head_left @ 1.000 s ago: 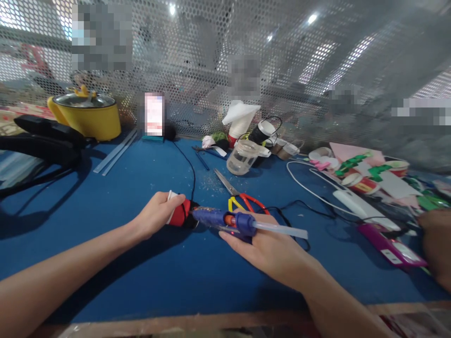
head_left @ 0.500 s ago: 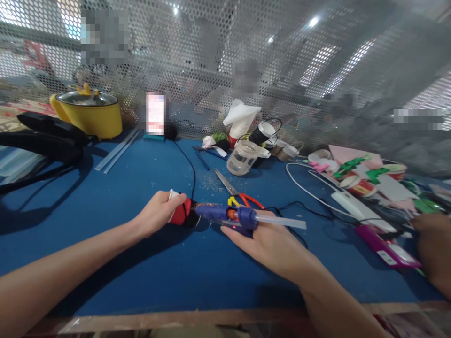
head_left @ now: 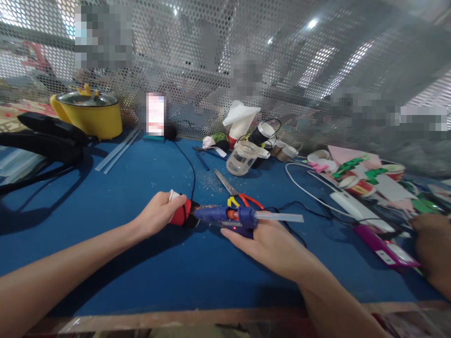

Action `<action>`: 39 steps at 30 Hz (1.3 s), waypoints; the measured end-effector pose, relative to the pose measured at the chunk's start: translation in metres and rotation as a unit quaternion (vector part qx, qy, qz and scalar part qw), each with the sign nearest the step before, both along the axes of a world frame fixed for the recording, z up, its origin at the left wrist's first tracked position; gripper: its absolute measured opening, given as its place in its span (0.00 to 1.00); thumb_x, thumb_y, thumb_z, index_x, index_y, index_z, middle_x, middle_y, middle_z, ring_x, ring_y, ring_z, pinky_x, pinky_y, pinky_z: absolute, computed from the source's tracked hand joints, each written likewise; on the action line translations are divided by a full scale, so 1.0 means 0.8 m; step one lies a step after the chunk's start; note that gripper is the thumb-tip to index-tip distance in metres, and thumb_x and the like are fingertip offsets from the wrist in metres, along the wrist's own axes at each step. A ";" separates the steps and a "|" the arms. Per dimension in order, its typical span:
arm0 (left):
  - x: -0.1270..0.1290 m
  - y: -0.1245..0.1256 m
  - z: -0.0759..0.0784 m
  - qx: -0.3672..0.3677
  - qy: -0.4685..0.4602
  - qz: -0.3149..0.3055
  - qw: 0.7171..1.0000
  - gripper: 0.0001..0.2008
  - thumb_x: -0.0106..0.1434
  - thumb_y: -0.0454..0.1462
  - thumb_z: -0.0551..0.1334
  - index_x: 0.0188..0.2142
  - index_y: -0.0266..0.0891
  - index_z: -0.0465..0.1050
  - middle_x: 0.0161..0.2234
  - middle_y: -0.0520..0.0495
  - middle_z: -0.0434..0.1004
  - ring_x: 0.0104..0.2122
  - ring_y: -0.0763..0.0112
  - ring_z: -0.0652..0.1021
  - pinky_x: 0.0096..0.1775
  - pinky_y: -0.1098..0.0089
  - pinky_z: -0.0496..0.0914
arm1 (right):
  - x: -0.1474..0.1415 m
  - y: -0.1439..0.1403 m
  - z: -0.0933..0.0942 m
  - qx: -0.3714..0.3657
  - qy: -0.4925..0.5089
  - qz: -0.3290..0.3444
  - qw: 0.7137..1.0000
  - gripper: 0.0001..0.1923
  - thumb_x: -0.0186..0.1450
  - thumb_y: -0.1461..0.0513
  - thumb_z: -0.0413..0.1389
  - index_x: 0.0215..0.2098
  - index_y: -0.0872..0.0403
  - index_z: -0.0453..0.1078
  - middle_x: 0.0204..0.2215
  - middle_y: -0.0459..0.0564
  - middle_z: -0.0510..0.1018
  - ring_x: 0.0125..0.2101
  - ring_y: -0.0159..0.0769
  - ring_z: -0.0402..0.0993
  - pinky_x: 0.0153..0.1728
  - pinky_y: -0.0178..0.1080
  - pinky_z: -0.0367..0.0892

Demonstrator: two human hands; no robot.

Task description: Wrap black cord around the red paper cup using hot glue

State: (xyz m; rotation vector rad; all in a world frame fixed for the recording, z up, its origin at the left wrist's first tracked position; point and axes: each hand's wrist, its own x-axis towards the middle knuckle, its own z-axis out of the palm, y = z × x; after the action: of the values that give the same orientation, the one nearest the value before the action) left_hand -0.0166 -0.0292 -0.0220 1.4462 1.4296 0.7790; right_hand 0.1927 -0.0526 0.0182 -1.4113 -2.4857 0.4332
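My left hand point(head_left: 159, 213) is closed around a small red paper cup point(head_left: 179, 215) with a white rim, which lies on its side just above the blue table. Black yarn wraps the cup's right end, and a black strand point(head_left: 193, 176) runs from there back to a dark yarn ball point(head_left: 171, 132). My right hand point(head_left: 271, 244) grips a blue hot glue gun point(head_left: 218, 215); its nozzle is at the yarn-wrapped end, and I cannot tell whether it touches. A clear glue stick point(head_left: 282, 216) juts from the gun's back, and a small red light glows on its side.
Beyond the gun lie red-and-yellow-handled scissors point(head_left: 239, 197) and a clear plastic cup point(head_left: 242, 158). A yellow pot point(head_left: 93, 115) and lit phone point(head_left: 155, 114) stand at the back. To the right are a purple power strip point(head_left: 385, 249), cables, paper crafts and another person's hand point(head_left: 431, 244).
Almost nothing differs. The glue gun has shifted very slightly left toward the cup; my left hand keeps its hold.
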 end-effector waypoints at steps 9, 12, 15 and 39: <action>0.001 -0.003 0.004 0.017 0.045 -0.006 0.999 0.17 0.54 0.46 0.48 0.16 0.39 0.51 0.15 0.57 0.47 0.17 0.79 0.52 0.19 0.74 0.47 | -0.002 0.004 0.007 -0.067 0.047 -0.053 0.995 0.15 0.58 0.55 0.47 0.18 0.54 0.62 0.12 0.43 0.65 0.15 0.29 0.61 0.18 0.33 0.57; 0.001 -0.003 0.005 0.018 0.049 -0.012 0.999 0.17 0.54 0.47 0.48 0.16 0.39 0.50 0.16 0.57 0.46 0.17 0.79 0.51 0.20 0.73 0.47 | 0.001 0.003 0.006 -0.079 0.042 -0.042 0.995 0.17 0.58 0.55 0.47 0.16 0.54 0.61 0.11 0.43 0.65 0.15 0.29 0.61 0.19 0.33 0.58; 0.001 -0.004 0.005 0.020 0.056 -0.013 0.998 0.17 0.54 0.47 0.48 0.16 0.39 0.50 0.16 0.57 0.46 0.17 0.79 0.51 0.20 0.73 0.47 | 0.001 0.003 0.007 -0.079 0.051 -0.038 0.995 0.14 0.58 0.55 0.47 0.20 0.54 0.64 0.11 0.42 0.65 0.15 0.29 0.62 0.20 0.33 0.59; 0.002 -0.007 0.010 0.034 0.082 -0.022 0.996 0.18 0.55 0.46 0.47 0.16 0.39 0.48 0.16 0.57 0.45 0.17 0.79 0.51 0.19 0.74 0.47 | -0.008 0.018 0.008 -0.084 0.119 -0.031 0.989 0.12 0.58 0.59 0.48 0.19 0.54 0.63 0.09 0.40 0.64 0.13 0.29 0.64 0.21 0.32 0.61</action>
State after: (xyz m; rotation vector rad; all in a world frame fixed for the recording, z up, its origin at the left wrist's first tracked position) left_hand -0.0153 -0.0345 -0.0143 1.6200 1.5011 0.7010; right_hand 0.1864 -0.0385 0.0248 -1.4014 -2.2527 0.7647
